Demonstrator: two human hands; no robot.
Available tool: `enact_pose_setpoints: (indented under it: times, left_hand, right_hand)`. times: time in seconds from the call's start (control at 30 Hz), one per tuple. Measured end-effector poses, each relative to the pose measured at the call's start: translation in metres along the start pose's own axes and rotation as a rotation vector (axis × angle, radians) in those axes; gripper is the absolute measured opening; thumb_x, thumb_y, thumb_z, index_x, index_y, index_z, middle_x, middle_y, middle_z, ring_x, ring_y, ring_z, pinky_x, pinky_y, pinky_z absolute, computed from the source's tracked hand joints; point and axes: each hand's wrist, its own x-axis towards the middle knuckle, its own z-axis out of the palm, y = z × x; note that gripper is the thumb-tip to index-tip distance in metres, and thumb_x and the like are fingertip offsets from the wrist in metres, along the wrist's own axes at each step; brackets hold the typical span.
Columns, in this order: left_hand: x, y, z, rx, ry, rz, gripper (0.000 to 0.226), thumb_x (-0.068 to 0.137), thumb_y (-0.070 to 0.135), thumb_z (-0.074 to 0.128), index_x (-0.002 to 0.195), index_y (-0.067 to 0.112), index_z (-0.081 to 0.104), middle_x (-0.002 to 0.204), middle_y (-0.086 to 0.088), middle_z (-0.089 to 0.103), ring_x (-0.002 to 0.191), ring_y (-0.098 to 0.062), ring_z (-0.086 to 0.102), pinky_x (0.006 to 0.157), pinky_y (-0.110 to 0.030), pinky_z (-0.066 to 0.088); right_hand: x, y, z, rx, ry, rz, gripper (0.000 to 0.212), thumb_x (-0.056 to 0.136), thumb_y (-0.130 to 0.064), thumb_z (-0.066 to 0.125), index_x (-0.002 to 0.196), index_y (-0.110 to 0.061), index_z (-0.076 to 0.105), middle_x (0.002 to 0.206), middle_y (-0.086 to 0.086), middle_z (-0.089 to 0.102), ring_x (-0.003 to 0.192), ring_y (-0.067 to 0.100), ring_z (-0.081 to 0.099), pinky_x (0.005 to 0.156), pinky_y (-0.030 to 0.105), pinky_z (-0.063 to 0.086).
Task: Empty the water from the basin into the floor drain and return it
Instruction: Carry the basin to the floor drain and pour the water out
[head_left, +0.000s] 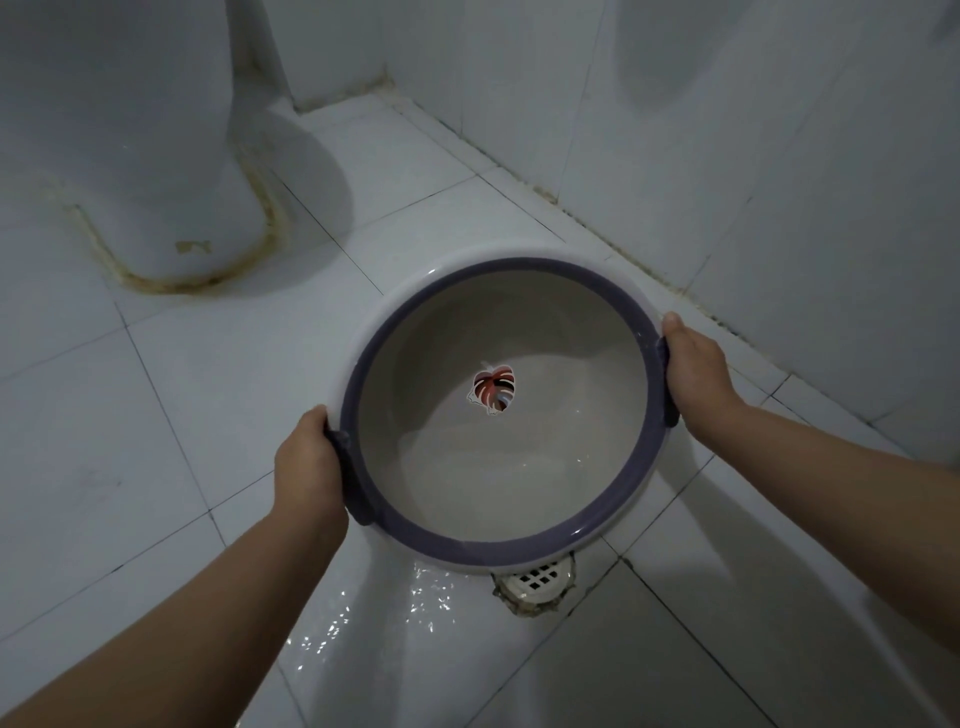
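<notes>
A round white basin (511, 457) with a purple rim and a red leaf print on its bottom is held above the tiled floor. It tilts toward me, and a little water pools in its near side. My left hand (311, 462) grips the purple handle on the left. My right hand (693, 366) grips the handle on the right. Just below the basin's near edge sits the white floor drain (540, 579), partly hidden by the rim. Water glistens on the tiles to the left of the drain.
A white toilet base (156, 156) with stained sealant stands at the upper left. A tiled wall (753, 156) runs along the right and back, close behind the basin. White floor tiles (156, 415) spread to the left and front.
</notes>
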Motion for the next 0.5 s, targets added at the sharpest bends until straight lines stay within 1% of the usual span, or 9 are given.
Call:
enact_pose_setpoints:
  times: [0.07,0.13,0.17,0.23,0.33,0.4,0.47,0.5]
  left_hand:
    - [0.0008,0.0004,0.0003,-0.028,0.002,-0.002,0.038,0.081,0.025,0.042,0.043,0.019,0.04,0.026,0.009,0.038,0.048,-0.014,0.038,0.051,-0.028,0.029]
    - [0.0027,0.001,0.0001,-0.035,0.005,-0.011,0.037,0.077,0.023,0.042,0.04,0.019,0.039,0.025,0.009,0.037,0.042,-0.014,0.039,0.049,-0.028,0.028]
    - [0.0035,0.0012,0.0001,-0.036,0.005,-0.016,0.034,0.075,0.023,0.042,0.042,0.018,0.041,0.025,0.008,0.039,0.042,-0.014,0.042,0.049,-0.027,0.03]
    - [0.003,0.0023,0.0012,-0.041,0.003,-0.022,0.027,0.074,0.022,0.041,0.048,0.014,0.045,0.027,0.006,0.044,0.047,-0.017,0.045,0.051,-0.028,0.034]
    - [0.0,0.0053,0.0044,-0.034,0.001,-0.028,0.028,0.076,0.022,0.039,0.049,0.013,0.041,0.025,0.005,0.042,0.049,-0.019,0.043,0.05,-0.028,0.034]
    - [-0.0021,0.0065,0.0061,-0.017,0.003,-0.031,0.03,0.077,0.022,0.038,0.048,0.014,0.037,0.024,0.005,0.038,0.048,-0.018,0.04,0.049,-0.028,0.032]
    - [-0.0041,0.0065,0.0063,-0.01,0.001,-0.033,0.03,0.078,0.024,0.037,0.049,0.015,0.036,0.026,0.004,0.039,0.049,-0.019,0.041,0.049,-0.028,0.033]
    - [-0.005,0.0058,0.0059,-0.01,-0.001,-0.034,0.03,0.077,0.024,0.037,0.049,0.015,0.037,0.028,0.003,0.041,0.049,-0.019,0.042,0.049,-0.027,0.034]
  right_hand:
    - [-0.0009,-0.001,0.0015,0.038,0.017,0.05,0.042,0.091,-0.041,0.033,0.057,-0.02,0.045,0.06,0.001,0.052,0.058,0.017,0.05,0.052,0.029,0.035]
    - [-0.002,-0.0023,0.0034,0.078,0.033,0.091,0.04,0.089,-0.041,0.035,0.055,-0.02,0.044,0.058,0.001,0.051,0.057,0.017,0.049,0.051,0.03,0.035]
    - [-0.0022,-0.0031,0.0039,0.106,0.042,0.117,0.039,0.088,-0.04,0.037,0.054,-0.02,0.043,0.057,0.0,0.049,0.056,0.017,0.048,0.051,0.03,0.034]
    - [-0.003,-0.0052,0.004,0.18,0.051,0.173,0.038,0.085,-0.039,0.042,0.052,-0.02,0.042,0.056,0.0,0.048,0.054,0.017,0.047,0.05,0.028,0.034]
    - [-0.004,-0.0067,0.0021,0.266,0.051,0.233,0.035,0.083,-0.037,0.047,0.053,-0.019,0.045,0.053,0.001,0.05,0.051,0.017,0.049,0.044,0.022,0.037]
    - [-0.0031,-0.0058,0.0005,0.291,0.059,0.257,0.035,0.081,-0.036,0.048,0.051,-0.019,0.045,0.045,-0.002,0.051,0.047,0.016,0.049,0.041,0.02,0.036]
    - [-0.0018,-0.0048,0.0003,0.297,0.053,0.266,0.035,0.079,-0.036,0.049,0.048,-0.021,0.043,0.034,-0.008,0.048,0.039,0.013,0.049,0.041,0.019,0.034]
    - [-0.0011,-0.0041,0.0003,0.303,0.046,0.266,0.036,0.079,-0.036,0.049,0.047,-0.021,0.043,0.031,-0.009,0.047,0.035,0.011,0.048,0.039,0.018,0.034]
